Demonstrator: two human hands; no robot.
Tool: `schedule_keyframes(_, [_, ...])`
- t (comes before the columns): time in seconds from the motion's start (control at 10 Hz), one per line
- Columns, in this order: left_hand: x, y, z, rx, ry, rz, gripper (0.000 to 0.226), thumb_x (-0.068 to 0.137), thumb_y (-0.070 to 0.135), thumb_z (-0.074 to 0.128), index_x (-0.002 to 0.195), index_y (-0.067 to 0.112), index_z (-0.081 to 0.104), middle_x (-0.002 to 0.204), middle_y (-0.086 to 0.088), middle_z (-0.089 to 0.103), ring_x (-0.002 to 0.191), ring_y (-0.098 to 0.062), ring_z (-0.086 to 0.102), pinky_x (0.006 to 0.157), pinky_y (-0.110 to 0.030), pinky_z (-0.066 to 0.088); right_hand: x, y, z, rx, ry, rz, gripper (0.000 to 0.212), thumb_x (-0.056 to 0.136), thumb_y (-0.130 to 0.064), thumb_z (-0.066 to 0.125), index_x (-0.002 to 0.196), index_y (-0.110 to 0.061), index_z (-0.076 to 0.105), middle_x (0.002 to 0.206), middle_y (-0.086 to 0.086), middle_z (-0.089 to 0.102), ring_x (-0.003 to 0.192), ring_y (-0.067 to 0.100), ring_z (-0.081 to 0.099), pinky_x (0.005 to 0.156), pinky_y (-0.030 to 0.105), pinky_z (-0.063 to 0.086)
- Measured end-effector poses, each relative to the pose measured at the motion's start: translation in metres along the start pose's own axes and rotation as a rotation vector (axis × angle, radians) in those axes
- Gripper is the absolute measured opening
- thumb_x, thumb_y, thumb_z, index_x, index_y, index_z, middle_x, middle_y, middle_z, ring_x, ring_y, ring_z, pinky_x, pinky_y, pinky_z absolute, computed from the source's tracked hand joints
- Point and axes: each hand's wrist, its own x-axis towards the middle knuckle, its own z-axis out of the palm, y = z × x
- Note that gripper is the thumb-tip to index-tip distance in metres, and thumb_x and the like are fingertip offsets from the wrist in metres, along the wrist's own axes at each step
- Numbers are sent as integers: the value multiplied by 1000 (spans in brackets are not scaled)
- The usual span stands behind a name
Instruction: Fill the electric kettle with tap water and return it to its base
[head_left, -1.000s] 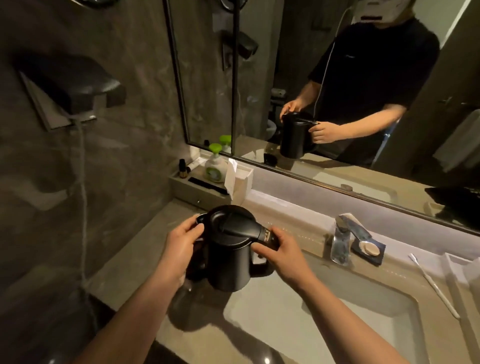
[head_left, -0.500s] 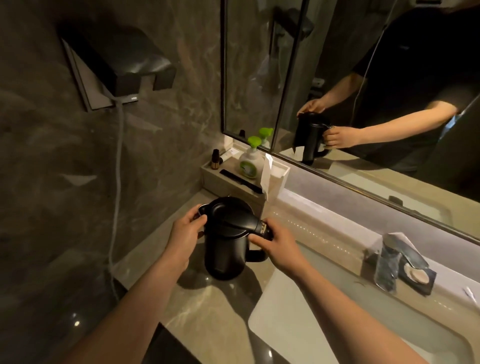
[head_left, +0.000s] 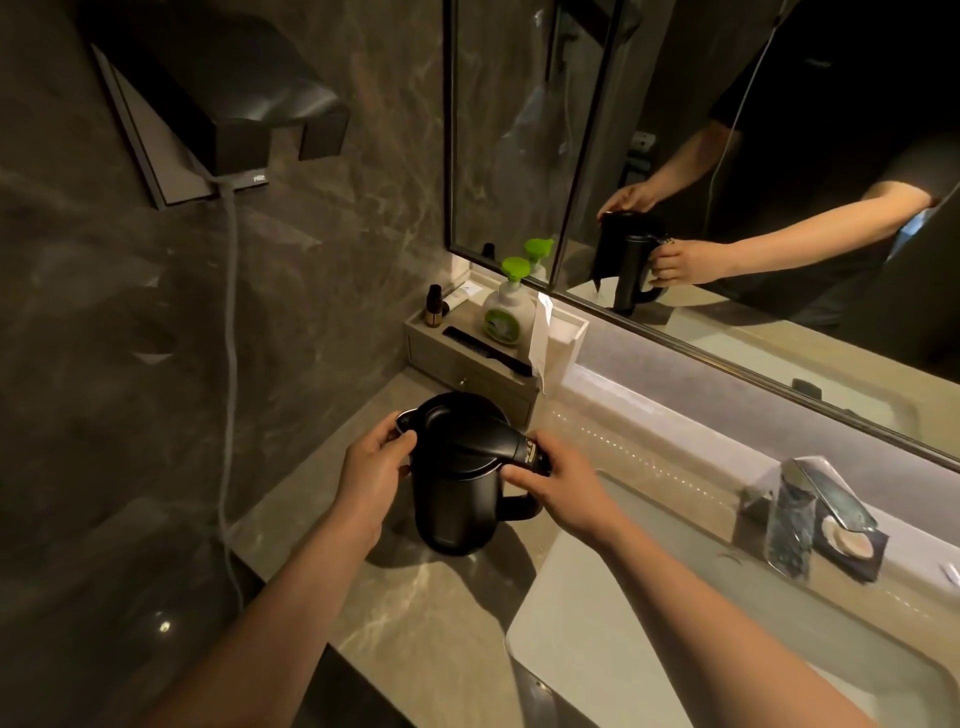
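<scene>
We are holding a black electric kettle (head_left: 457, 478) upright over the marble worktop (head_left: 415, 613), its lid closed, just left of the white sink basin (head_left: 597, 613). Whether its bottom is touching the stone, we cannot tell. Our left hand (head_left: 371, 470) is bracing the spout side at 9 o'clock, fingers curled against the body; our right hand (head_left: 563, 486) is clamped around the handle at 3 o'clock, thumb lying on the handle's top. Toward 12 o'clock from the kettle, a small tray (head_left: 467, 358) is carrying a green-capped soap bottle (head_left: 506, 306), a dark little bottle (head_left: 434, 306) and a black comb (head_left: 485, 349). The chrome tap (head_left: 795, 514) is standing well apart at 3 o'clock (a soap dish (head_left: 849, 545) just beside it). The mirror (head_left: 727, 182) at 1 o'clock is showing both hands on the kettle.
</scene>
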Motion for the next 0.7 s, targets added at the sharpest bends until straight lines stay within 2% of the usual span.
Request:
schedule_keyframes(0.1, [-2, -6, -1, 4, -8, 2, 29, 93, 12, 53, 110, 30, 68, 106, 7, 71, 101, -9, 64, 77, -26, 48, -2, 4, 2, 15, -17, 9, 16, 90, -22, 73, 100, -20, 60, 83, -8, 59, 72, -1, 55, 66, 13, 43])
schedule_keyframes(0.2, [-3, -9, -2, 7, -11, 8, 30, 93, 12, 54, 109, 33, 67, 103, 10, 72, 99, -6, 65, 79, -25, 49, -3, 12, 6, 28, -2, 7, 18, 90, -19, 73, 100, -22, 60, 83, -10, 59, 69, -13, 55, 65, 5, 42])
schedule_keyframes(0.3, [-4, -7, 0, 32, -21, 32, 31, 93, 14, 53, 103, 39, 68, 98, 16, 73, 93, 2, 65, 79, -23, 48, -1, 13, 7, 12, 7, 9, 19, 90, -23, 73, 104, -22, 61, 87, -10, 61, 72, -12, 56, 65, 6, 42])
schedule_keyframes(0.4, [-5, -6, 0, 43, -36, 56, 30, 94, 16, 51, 102, 40, 68, 100, 16, 72, 99, 0, 63, 80, -25, 48, 0, 14, 6, -13, 8, 26, 23, 90, -29, 73, 108, -22, 61, 90, -9, 63, 77, -1, 58, 64, 8, 43])
schedule_keyframes(0.5, [-12, -4, 2, 42, -45, 50, 29, 97, 19, 48, 114, 37, 64, 111, 13, 68, 108, -5, 59, 89, -31, 47, -7, 6, 4, -1, -45, 65, 32, 91, -32, 72, 119, -23, 60, 100, -6, 64, 91, 14, 62, 69, 9, 47])
schedule_keyframes(0.6, [-22, -7, -2, 31, 19, -10, 37, 99, 21, 46, 135, 19, 52, 129, 2, 57, 118, -18, 54, 102, -39, 41, -17, -12, -21, -66, 56, 72, 41, 92, -41, 67, 128, -24, 60, 110, -6, 64, 101, 11, 62, 87, 25, 51])
schedule_keyframes(0.7, [-57, -23, -17, 42, 123, -91, 34, 97, 14, 50, 129, 7, 56, 127, -8, 58, 117, -26, 54, 96, -35, 42, -45, -34, -66, 67, 362, -21, 11, 95, -26, 65, 106, -27, 68, 98, -7, 70, 92, 13, 68, 85, 31, 58])
